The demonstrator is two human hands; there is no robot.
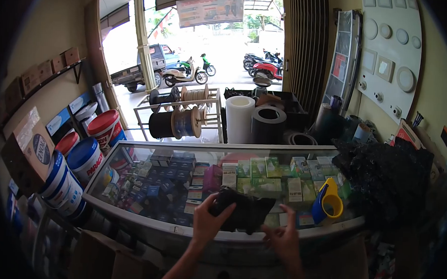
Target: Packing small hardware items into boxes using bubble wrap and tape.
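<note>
My left hand [213,218] grips a dark, crumpled plastic bundle [244,211] between thumb and fingers, above the near edge of a glass display counter [219,234]. Just right of the bundle, my right hand [283,232] is held with its fingers apart and nothing in it. A blue and yellow tape dispenser [327,201] stands on the glass to the right of that hand. Under the glass lie many small boxes, among them green light-bulb boxes [268,184] and dark blue boxes [173,174].
A heap of black plastic [386,180] covers the counter's right end. Paint buckets [84,154] and a cardboard box [30,151] stand at the left. Beyond the counter are a rack of cable spools [175,124] and upright rolls [239,119]. Another cardboard box [102,257] sits low on the near side.
</note>
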